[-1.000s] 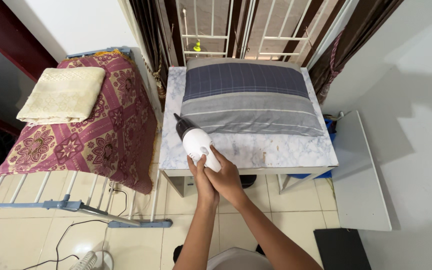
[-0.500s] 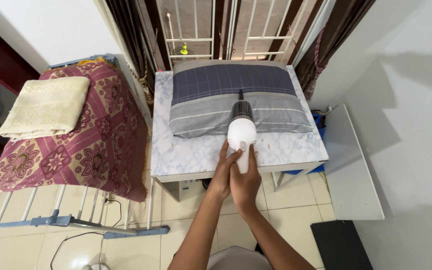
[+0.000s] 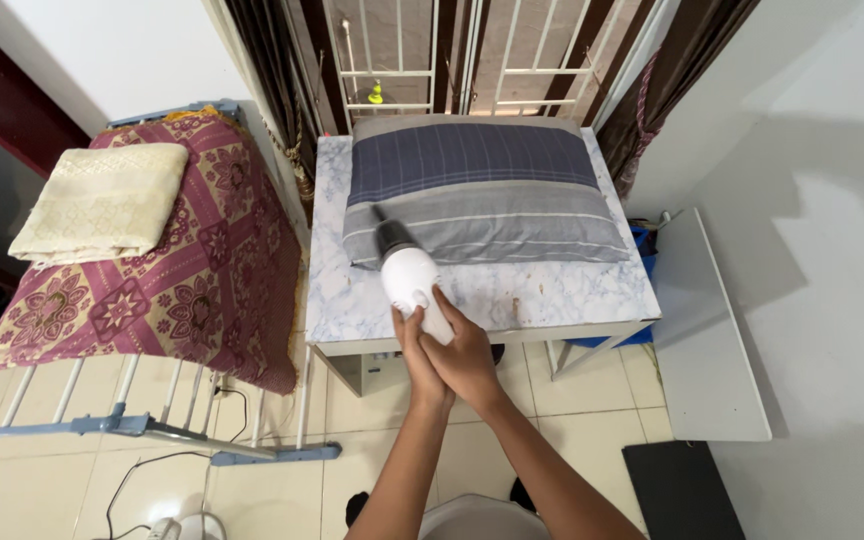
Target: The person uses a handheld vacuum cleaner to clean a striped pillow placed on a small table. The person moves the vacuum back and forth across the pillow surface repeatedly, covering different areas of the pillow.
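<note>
Both hands, right hand [image 3: 469, 352] and left hand [image 3: 414, 345], are wrapped together around the handle of a white plastic handheld steamer [image 3: 407, 272] with dark nozzle. It points at a grey-blue striped fabric pillow [image 3: 482, 190] on the white marble-patterned tabletop [image 3: 552, 295]. Beside stands a drying rack with maroon patterned cloth [image 3: 162, 270].

White walls [image 3: 812, 120], tiled floor [image 3: 282, 490]
</note>
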